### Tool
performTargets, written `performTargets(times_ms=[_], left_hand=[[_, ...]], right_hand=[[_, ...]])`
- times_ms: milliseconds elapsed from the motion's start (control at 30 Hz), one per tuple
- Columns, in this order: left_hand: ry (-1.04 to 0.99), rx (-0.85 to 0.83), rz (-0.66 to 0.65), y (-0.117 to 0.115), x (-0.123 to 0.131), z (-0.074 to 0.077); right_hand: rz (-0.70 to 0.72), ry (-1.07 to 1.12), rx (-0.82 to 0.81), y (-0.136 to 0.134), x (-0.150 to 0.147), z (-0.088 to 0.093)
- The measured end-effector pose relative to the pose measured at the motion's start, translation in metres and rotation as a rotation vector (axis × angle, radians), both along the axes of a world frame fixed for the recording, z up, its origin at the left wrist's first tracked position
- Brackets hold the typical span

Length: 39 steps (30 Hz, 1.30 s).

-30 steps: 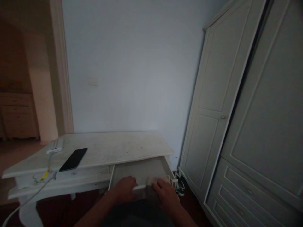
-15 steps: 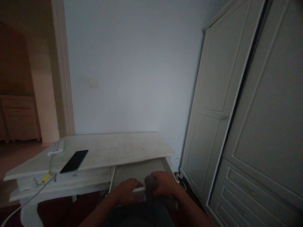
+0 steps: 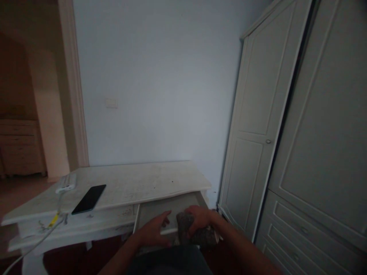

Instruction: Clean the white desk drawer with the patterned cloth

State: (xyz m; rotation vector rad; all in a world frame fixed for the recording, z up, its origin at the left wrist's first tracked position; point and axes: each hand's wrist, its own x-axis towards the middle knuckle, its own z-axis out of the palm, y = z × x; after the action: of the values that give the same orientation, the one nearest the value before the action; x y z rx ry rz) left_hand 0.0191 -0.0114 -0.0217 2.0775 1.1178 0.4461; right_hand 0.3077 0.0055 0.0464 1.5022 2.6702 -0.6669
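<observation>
A white drawer [image 3: 168, 230] is pulled out of the right side of the white desk [image 3: 137, 175]. My left hand [image 3: 155, 230] is at the drawer's front edge, its thumb and fingers spread and nothing in them. Bunched in my right hand [image 3: 200, 217] is a dark grey cloth [image 3: 204, 236], draped over the right part of the drawer front. Part of the drawer front is hidden behind my hands and the cloth. The visible drawer floor looks pale and bare.
On the desk's left lie a dark smartphone [image 3: 89, 198] and a white power strip [image 3: 66, 183]. A white cord [image 3: 43, 240] with a yellow tag hangs over the front edge. To the right stands a tall white wardrobe [image 3: 246, 152], close to the drawer.
My left hand has opened its fingers and come off the drawer's front edge a little. The grey cloth has shifted and spreads further right beneath my right hand.
</observation>
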Motion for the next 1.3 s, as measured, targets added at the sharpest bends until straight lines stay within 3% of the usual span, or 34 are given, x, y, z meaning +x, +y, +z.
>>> performTargets(times_ms=[100,233,400,533,767,1033,1300], left_hand=[[-0.057,0.024,-0.049,0.001,-0.001,-0.001],[-0.11,0.04,-0.081,0.0,-0.004,0.005],[-0.132,0.052,-0.07,-0.006,-0.004,0.012],[-0.043,0.051,0.013,-0.01,0.001,0.015],[-0.121,0.062,-0.02,-0.01,0.002,0.019],[-0.052,0.061,0.058,-0.013,0.003,0.022],[-0.164,0.041,0.027,-0.015,0.003,0.032]], right_hand=[[0.078,-0.004,0.071,-0.001,-0.032,-0.01],[0.22,0.108,-0.02,0.006,-0.07,-0.01],[0.124,0.089,-0.081,0.01,-0.049,-0.008],[0.048,0.016,0.018,0.003,-0.032,-0.014],[0.135,0.028,0.202,-0.004,-0.059,-0.028],[0.039,0.033,0.289,-0.005,-0.035,-0.037],[0.087,0.093,0.344,-0.021,-0.075,-0.036]])
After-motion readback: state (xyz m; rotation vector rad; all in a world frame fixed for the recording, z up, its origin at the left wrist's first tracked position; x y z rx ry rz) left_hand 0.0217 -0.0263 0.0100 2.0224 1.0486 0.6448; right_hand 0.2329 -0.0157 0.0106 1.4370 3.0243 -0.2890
